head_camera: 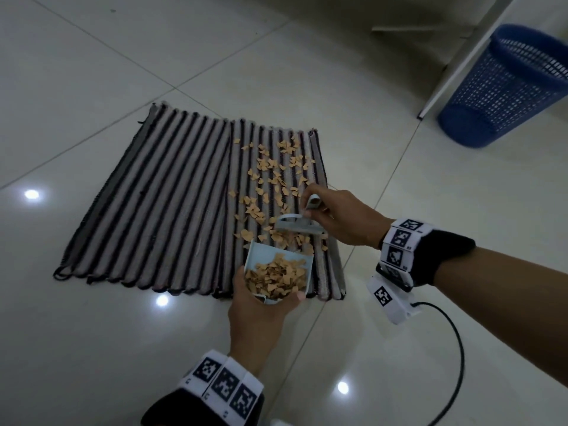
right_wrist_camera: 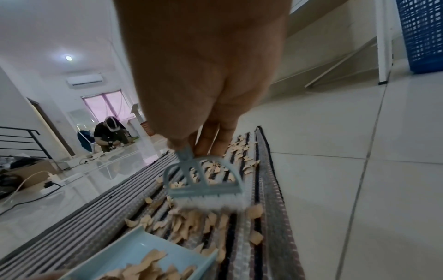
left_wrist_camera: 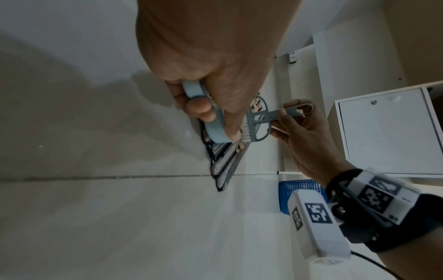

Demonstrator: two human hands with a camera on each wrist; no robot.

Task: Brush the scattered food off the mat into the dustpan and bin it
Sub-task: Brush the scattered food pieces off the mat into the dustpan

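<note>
A striped mat (head_camera: 159, 198) lies on the tiled floor, with several tan food flakes (head_camera: 270, 167) strewn over its right part. My left hand (head_camera: 261, 305) grips the handle of a pale blue dustpan (head_camera: 261, 255) holding a heap of flakes, its mouth on the mat's near right corner. My right hand (head_camera: 341, 219) grips the handle of a small grey-blue brush (head_camera: 296, 225). The brush's white bristles (right_wrist_camera: 210, 201) rest on the mat just beyond the dustpan (right_wrist_camera: 134, 253), with flakes (right_wrist_camera: 191, 221) between them. In the left wrist view my fingers curl round the dustpan handle (left_wrist_camera: 208, 115).
A blue mesh bin (head_camera: 504, 87) stands at the far right beside a white furniture panel (head_camera: 461, 56). A black cable (head_camera: 451, 364) trails from my right wrist over the floor. Another person (right_wrist_camera: 109, 134) works far across the room. A white cabinet (left_wrist_camera: 388, 132) stands nearby.
</note>
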